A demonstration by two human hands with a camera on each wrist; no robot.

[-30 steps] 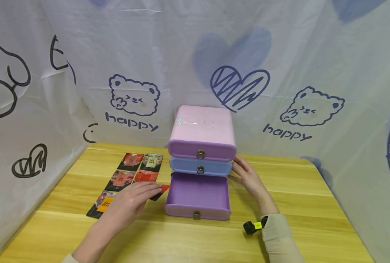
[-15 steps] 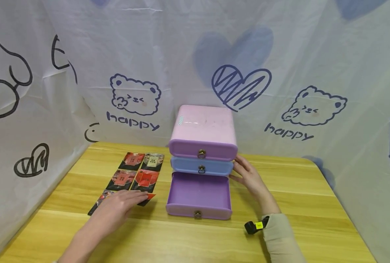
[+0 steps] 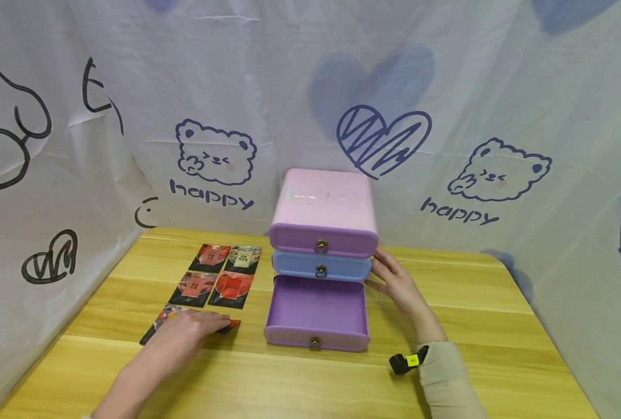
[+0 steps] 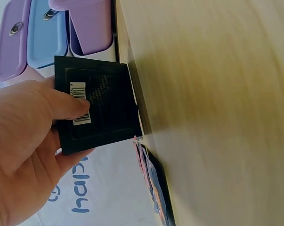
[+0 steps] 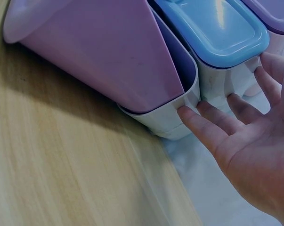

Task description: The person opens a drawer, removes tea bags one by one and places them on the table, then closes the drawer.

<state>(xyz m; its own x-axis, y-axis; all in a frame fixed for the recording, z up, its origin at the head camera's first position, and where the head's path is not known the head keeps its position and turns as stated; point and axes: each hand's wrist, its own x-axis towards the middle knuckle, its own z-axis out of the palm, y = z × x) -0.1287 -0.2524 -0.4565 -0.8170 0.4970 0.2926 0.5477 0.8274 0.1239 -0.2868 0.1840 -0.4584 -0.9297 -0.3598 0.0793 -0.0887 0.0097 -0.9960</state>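
My left hand pinches a small flat packet between thumb and fingers. In the left wrist view its black back with a white barcode faces the camera, its lower edge close to the wooden table. From the head view just a red and black corner shows past my fingertips. Several similar packets lie in two columns beside that hand, one partly hidden under it. My right hand rests with extended fingertips against the right side of a three-tier drawer unit. Its bottom purple drawer is pulled out, with nothing inside.
The blue middle drawer and the purple top drawer are pushed in. A white printed curtain hangs behind and beside the wooden table. A black wrist strap device sits at the right sleeve.
My left hand has moved left and toward me with the packet, from the pulled-out drawer's edge to the front of the packet columns. The right hand stays at the drawer unit.
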